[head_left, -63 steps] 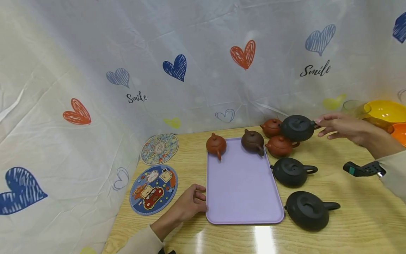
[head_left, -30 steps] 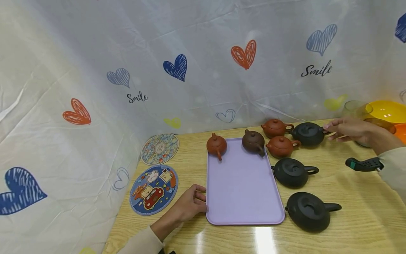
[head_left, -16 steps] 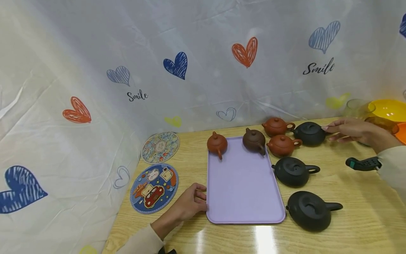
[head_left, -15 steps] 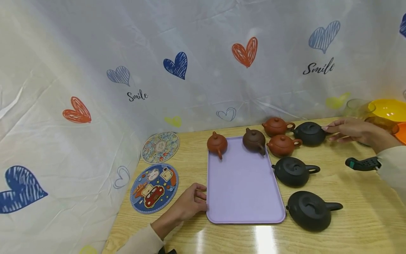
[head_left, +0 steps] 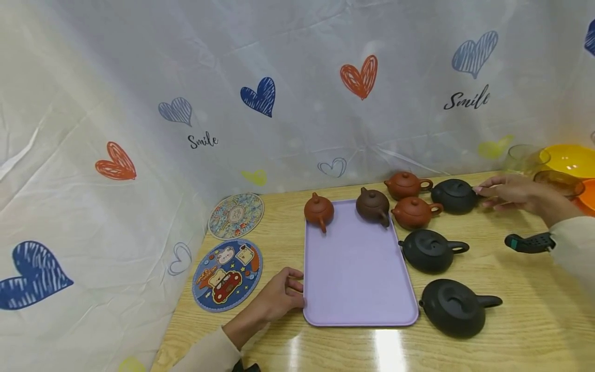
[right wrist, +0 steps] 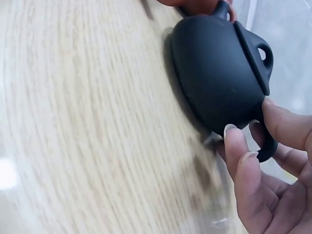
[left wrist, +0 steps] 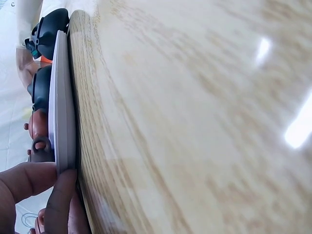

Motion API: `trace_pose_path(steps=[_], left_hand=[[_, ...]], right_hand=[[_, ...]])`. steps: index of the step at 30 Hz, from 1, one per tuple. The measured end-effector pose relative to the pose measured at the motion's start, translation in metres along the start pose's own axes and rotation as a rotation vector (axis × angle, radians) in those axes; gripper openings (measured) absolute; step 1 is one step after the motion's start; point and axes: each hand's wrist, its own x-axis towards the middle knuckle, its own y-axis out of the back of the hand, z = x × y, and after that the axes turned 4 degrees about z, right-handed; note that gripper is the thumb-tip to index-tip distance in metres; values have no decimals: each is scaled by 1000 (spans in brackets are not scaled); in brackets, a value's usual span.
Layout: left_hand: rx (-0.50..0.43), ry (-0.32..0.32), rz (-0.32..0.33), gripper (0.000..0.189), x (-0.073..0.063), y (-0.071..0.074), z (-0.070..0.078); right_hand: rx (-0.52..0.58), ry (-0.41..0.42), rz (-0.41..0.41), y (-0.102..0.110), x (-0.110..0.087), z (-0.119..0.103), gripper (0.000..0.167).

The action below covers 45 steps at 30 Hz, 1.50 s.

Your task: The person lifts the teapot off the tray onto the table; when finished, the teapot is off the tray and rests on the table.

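At the back right of the table, my right hand (head_left: 513, 192) holds the handle of a matte black teapot (head_left: 454, 196). The right wrist view shows thumb and fingers around the handle (right wrist: 267, 148), and the teapot's base at the wooden tabletop. My left hand (head_left: 278, 297) is at the left edge of a lilac tray (head_left: 358, 274); in the left wrist view its thumb and finger pinch the rim (left wrist: 63, 122). On the tray's far end sit an orange-red teapot (head_left: 319, 211) and a dark brown teapot (head_left: 372, 204).
Two red teapots, one behind (head_left: 403, 185) and one in front (head_left: 412, 213), stand left of the held pot. Two more black teapots, middle (head_left: 426, 252) and front (head_left: 452, 309), line the tray's right side. Round mats (head_left: 228, 275) lie left; a yellow bowl (head_left: 574, 160) and glasses stand far right.
Two seconds ago the right hand held the black teapot up in front of the red ones. It came down and right onto the table beside them. The left hand stays at the tray.
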Motion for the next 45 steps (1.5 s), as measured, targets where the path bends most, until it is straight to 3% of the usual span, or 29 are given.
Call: trace_pose_path(steps=[8, 16, 23, 29, 38, 45], left_hand=[[5, 13, 4, 58, 1, 0, -1], [10, 10, 1, 57, 2, 0, -1], [11, 8, 8, 57, 2, 0, -2], [13, 5, 5, 58, 2, -1, -1], [11, 8, 3, 57, 2, 0, -4], [15, -2, 4, 56, 2, 1, -5]], right_hand=[[-11, 30, 68, -5, 0, 4, 70], [-39, 55, 175, -8, -7, 0, 76], [-29, 117, 306, -12, -21, -24, 76], [-33, 161, 278, -35, -30, -58, 66], [-5, 201, 161, -94, -36, -119, 61], [17, 198, 104, -138, -29, -152, 51]])
